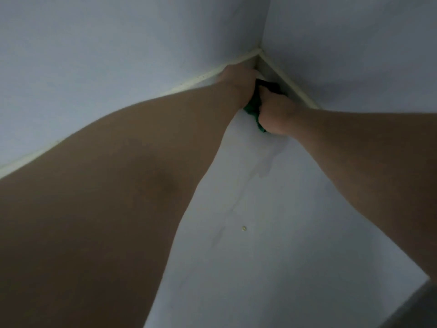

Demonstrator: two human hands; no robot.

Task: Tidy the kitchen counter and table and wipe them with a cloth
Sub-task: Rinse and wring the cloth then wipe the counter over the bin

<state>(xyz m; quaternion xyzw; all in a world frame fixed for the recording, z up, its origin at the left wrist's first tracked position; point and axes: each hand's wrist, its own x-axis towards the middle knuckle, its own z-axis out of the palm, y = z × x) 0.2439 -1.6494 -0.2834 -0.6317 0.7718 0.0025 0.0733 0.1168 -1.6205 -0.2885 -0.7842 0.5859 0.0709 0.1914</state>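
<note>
1. Cloth [252, 109], green and bunched up, sits jammed into the far corner of the white surface [272, 245], right where the two walls meet.
2. Right hand [275, 116] is on it. The fingers are curled into a fist and clamped round the cloth, and a green tip pokes out under the fist.
3. Left hand [238, 84] sits against the cloth's other side, tight by the left wall [118, 55]. Its fingers point away from the camera, so I cannot tell whether they grip or only press.
4. Both forearms reach in: the left one comes from the near left and fills that side of the view, the right one comes from the right edge.
5. Edges: a cream sealing strip [201, 78] runs where the surface joins the left wall. A second strip [290, 84] runs under the right wall [354, 43], and the two meet at the corner.
6. Room to move: a wide stretch of surface shows between the forearms. Faint wet streaks [267, 166] trail from the cloth toward the near edge. One small pale crumb [244, 228] lies mid-surface, well apart from both hands.
7. Near right corner: a dark grey shape [423, 306], too blurred to tell what it is.
</note>
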